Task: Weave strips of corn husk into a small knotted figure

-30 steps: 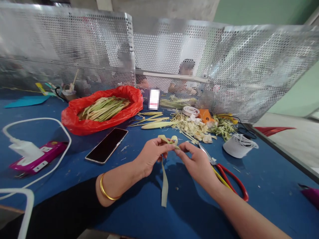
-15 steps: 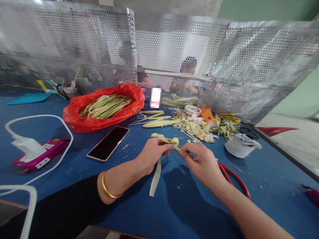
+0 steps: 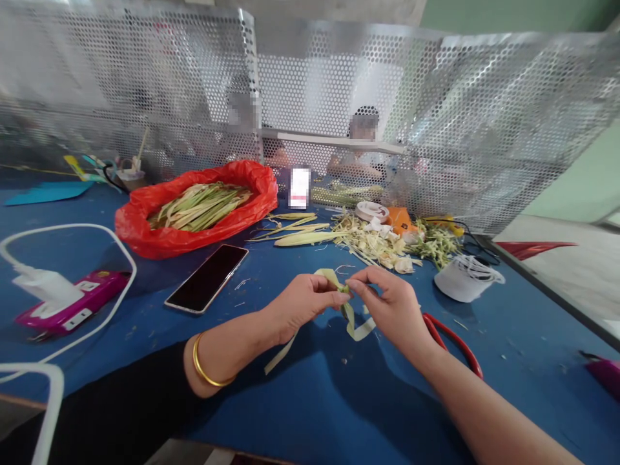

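While left hand (image 3: 306,298) and right hand (image 3: 387,302) pinch the folded leaf strip (image 3: 349,314) above the blue table (image 3: 295,413), no single long axis: one tail slants near-left; another bends right, end hidden behind right fingers. Knot detail unclear.

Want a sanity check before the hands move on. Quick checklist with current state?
1. Left hand has the pale green strip: ok, pinched between thumb and fingers.
2. Right hand on the same strip: ok, thumb and fingertips pinch it close to the left thumb.
3. Fold between the fingertips tight: cannot tell, fingers hide part of it.
4. Red handles fully in sight: not ok, right hand and forearm cover part.
5. Phone clear of both hands: ok, flat on the table, left of them.
6. More leaves available: ok, a bundle lies in the red bag.
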Motion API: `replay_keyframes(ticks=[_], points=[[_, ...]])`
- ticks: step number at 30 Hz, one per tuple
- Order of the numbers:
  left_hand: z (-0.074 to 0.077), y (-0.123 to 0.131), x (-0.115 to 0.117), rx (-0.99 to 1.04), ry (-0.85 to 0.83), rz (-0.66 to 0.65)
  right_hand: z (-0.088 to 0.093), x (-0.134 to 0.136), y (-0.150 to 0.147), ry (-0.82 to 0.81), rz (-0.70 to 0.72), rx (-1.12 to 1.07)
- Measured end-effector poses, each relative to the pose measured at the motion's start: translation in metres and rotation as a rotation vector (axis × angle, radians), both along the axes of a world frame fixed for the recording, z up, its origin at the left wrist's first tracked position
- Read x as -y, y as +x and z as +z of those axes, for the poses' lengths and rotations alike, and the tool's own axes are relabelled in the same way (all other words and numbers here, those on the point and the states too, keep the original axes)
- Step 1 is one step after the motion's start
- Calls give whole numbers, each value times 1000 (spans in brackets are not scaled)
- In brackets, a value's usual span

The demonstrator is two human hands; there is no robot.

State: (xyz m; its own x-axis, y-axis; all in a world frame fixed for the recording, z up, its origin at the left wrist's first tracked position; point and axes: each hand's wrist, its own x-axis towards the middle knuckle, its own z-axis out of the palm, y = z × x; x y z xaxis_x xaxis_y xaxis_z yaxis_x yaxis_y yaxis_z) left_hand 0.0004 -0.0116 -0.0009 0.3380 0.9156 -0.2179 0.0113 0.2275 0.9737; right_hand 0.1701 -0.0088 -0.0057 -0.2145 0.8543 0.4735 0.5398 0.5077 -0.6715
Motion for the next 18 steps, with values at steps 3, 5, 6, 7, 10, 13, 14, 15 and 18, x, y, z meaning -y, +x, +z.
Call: replay_keyframes(ticks=[3, 5, 6, 7, 10, 13, 14, 15, 18], points=[[0, 1, 0, -38, 37, 7, 2, 2, 0, 16, -60, 13], [1, 2, 0, -37, 41, 8, 2, 2, 0, -21, -117, -7], [1, 1, 0, -33, 40, 10, 1, 2, 0, -52, -134, -20], [0, 1, -1, -24, 37, 10, 1, 2, -1, -87, -139, -33], [-1, 0, -1, 12, 10, -5, 0, 3, -3, -148, -115, -67], [-2, 1, -1, 12, -11, 16, -1, 4, -5, -137, -69, -74], [-3, 2, 0, 5, -10, 32, -2, 4, -5, -139, -53, -79], [-3, 2, 0, 1, -8, 46, -2, 4, -6, -148, -41, -87], [-4, 4, 0, 6, -11, 68, -2, 4, -6, -179, -35, -95]])
